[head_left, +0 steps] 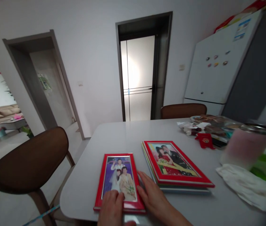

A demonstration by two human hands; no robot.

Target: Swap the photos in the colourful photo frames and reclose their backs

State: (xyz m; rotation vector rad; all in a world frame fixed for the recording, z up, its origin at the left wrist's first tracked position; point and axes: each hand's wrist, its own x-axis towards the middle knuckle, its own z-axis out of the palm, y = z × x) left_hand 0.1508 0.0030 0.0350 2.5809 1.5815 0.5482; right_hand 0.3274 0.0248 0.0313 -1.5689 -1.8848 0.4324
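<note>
A red picture frame with a wedding photo in it is at the table's near edge, lying flat or almost so. My left hand grips its lower edge, fingertips over the bottom of the photo. Along the right edge, my right hand has its fingers closed against the side of the same frame. Just to the right rests a stack of frames, topped by a larger red picture frame with a couple's photo. The undersides of both hands are hidden.
The white table has rounded corners. On its right stand a pink jar, a white cloth, a red packet and bagged items. Brown chairs stand at the left and the far side. Behind is a white fridge.
</note>
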